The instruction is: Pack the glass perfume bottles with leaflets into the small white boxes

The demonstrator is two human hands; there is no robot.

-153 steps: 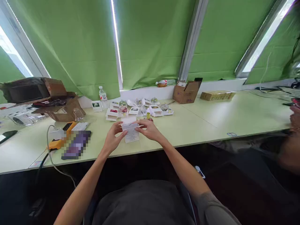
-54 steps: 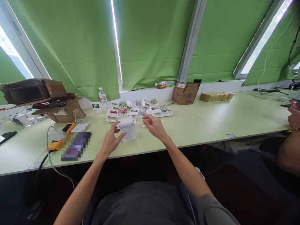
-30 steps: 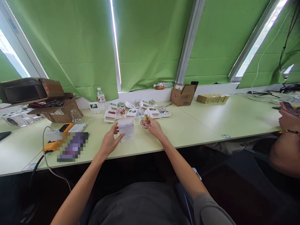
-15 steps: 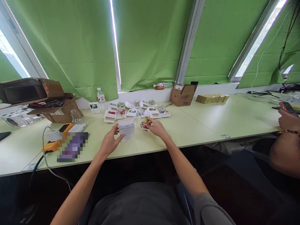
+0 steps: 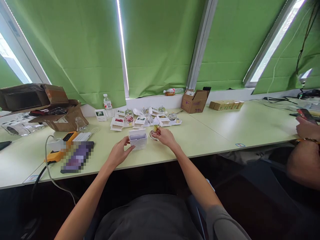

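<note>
A small white carton (image 5: 139, 141) with its top flap raised is gripped at its left side by my left hand (image 5: 119, 153). The carton leans so that its open mouth shows. Just right of it, my right hand (image 5: 167, 137) has its fingers closed around a round glass perfume bottle (image 5: 154, 134) with a gold cap and reddish contents. Behind both hands lie several opened white cartons (image 5: 117, 123) with flower pictures, with round glass bottles (image 5: 172, 116) among them.
A water bottle (image 5: 108, 106), brown cardboard boxes (image 5: 194, 101) and a row of small yellow boxes (image 5: 226, 105) stand along the back. At left lie a phone (image 5: 78, 157) and an orange device (image 5: 53, 155). Another person's hand (image 5: 307, 126) holds a phone at right.
My left hand has tilted the carton, so its open top now faces me more, and shifted it slightly right. My right hand stays with the perfume bottle, nearly unmoved.
</note>
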